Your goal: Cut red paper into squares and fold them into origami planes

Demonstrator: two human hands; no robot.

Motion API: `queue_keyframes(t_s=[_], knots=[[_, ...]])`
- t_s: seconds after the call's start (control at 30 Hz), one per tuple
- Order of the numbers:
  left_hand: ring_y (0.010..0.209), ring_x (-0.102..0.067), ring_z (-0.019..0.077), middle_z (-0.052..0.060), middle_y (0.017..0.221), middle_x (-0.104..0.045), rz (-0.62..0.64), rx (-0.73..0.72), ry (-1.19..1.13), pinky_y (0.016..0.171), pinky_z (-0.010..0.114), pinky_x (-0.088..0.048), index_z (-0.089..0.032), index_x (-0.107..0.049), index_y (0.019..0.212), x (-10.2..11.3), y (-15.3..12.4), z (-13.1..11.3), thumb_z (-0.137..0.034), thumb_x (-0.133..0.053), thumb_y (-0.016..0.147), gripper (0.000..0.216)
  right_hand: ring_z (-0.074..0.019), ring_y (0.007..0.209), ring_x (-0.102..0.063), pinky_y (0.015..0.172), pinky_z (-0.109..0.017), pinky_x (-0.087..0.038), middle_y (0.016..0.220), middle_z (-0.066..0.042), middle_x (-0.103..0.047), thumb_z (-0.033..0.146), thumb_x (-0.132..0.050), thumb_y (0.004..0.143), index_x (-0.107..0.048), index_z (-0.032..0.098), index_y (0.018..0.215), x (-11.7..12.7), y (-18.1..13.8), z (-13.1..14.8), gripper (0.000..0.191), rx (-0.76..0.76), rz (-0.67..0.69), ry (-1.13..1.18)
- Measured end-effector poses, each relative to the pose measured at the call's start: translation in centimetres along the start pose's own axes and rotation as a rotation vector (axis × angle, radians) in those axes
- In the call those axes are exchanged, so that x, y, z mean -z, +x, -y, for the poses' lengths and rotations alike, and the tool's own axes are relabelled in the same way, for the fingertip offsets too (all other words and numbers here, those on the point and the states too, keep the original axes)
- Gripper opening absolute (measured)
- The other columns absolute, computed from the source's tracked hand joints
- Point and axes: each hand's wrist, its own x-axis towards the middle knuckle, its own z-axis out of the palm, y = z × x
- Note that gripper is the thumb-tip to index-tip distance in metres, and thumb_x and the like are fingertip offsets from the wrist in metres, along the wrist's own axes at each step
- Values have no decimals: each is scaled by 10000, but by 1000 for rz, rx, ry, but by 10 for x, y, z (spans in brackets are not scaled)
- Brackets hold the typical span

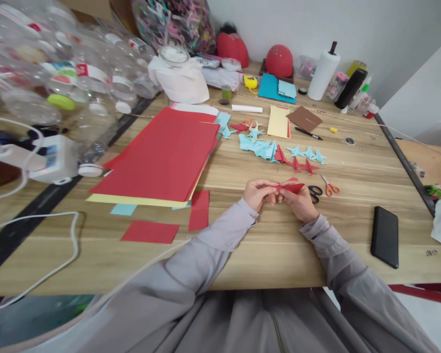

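Between both hands is a small folded piece of red paper (293,187), held just above the wooden table. My left hand (257,193) pinches its left end, and my right hand (300,202) grips it from the right with the thumb on top. Beyond the hands lie folded paper cranes in blue (309,152) and red (308,166), with more blue folded pieces (259,148) to their left. Black-handled scissors (315,192) sit partly hidden beside my right hand, and orange-handled scissors (330,186) lie farther right.
A stack of red sheets (161,152) covers the left of the table, with loose red rectangles (150,232) in front. A black phone (384,237) lies at right. Several plastic bottles (91,73) crowd the far left. A white cable (73,235) crosses the left edge.
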Motion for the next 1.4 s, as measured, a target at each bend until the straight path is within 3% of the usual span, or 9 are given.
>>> queue_keyframes(t_s=[0.47,0.7,0.97,1.1,1.23,1.4], knots=[[330,-541,127,19,498,-655,20,1,9,330,234,-425,-116,-673,645,6,-1,-1,-218,-769,455,237,-113,543,-628,538,-238,-502,682,2,-723,227,-811,662,-699,175,823,-1,0,-5,203,21,16,-18],[382,-589,142,27,565,-684,79,-15,57,390,266,-495,-111,-704,790,4,-6,0,-264,-804,521,325,-106,505,-594,508,-234,-479,629,10,-707,244,-834,608,-692,188,743,-1,-1,0,204,16,-72,-36],[367,-578,156,49,524,-670,85,24,65,381,284,-491,-109,-694,679,8,-6,2,-243,-776,511,230,-123,549,-626,563,-266,-505,668,6,-714,238,-812,654,-722,208,792,-2,-8,-1,167,81,-76,-137],[373,-589,163,63,573,-694,120,54,73,380,290,-497,-102,-708,716,11,-10,0,-255,-792,510,270,-117,513,-600,516,-261,-490,644,11,-695,197,-816,626,-737,200,711,-2,-10,0,116,86,-101,-140],[401,-604,153,60,631,-708,94,-24,127,401,291,-517,-101,-720,793,10,-15,-4,-331,-813,547,349,-103,488,-574,496,-256,-472,701,5,-711,211,-810,627,-745,203,754,-3,-12,1,143,78,-148,-125],[416,-608,156,55,596,-691,81,-103,187,418,295,-525,-99,-714,756,8,-17,-4,-349,-819,565,332,-123,519,-594,524,-276,-488,726,-10,-727,257,-779,696,-755,210,779,-3,-16,0,98,96,-123,-187]])
